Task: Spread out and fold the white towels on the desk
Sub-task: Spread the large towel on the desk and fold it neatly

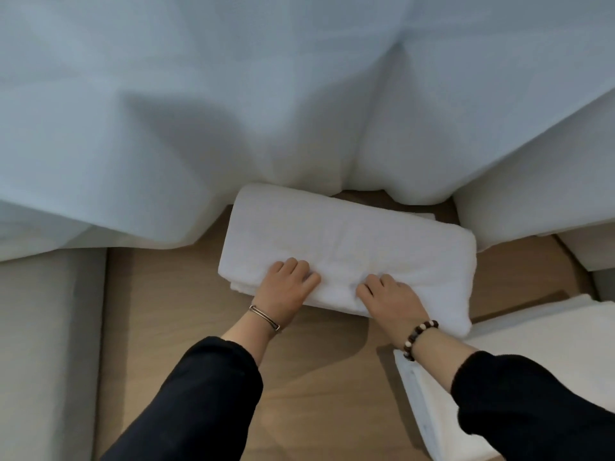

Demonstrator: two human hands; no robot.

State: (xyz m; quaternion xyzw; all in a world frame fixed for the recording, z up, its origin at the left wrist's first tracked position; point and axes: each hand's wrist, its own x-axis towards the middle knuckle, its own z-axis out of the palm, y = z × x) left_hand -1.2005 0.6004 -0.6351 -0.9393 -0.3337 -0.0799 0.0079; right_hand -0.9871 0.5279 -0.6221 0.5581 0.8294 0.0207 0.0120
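Currently, the folded white towel (pixel 349 241) lies on the wooden desk (pixel 199 294), with its far edge against the curtain (pixel 233 111). The left hand (pixel 286 287) and right hand (pixel 389 301) sit apart on its near edge, fingers curled into the cloth, apparently gripping it. A second towel (pixel 539 327) lies to its near right.

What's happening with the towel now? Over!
Left grip, right grip: both holding folded towel at near edge. It lies flat on desk. Curtain at far edge; second towel close right.

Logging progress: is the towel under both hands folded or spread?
Folded: the towel is a thick compact block, layers stacked at its near edge.
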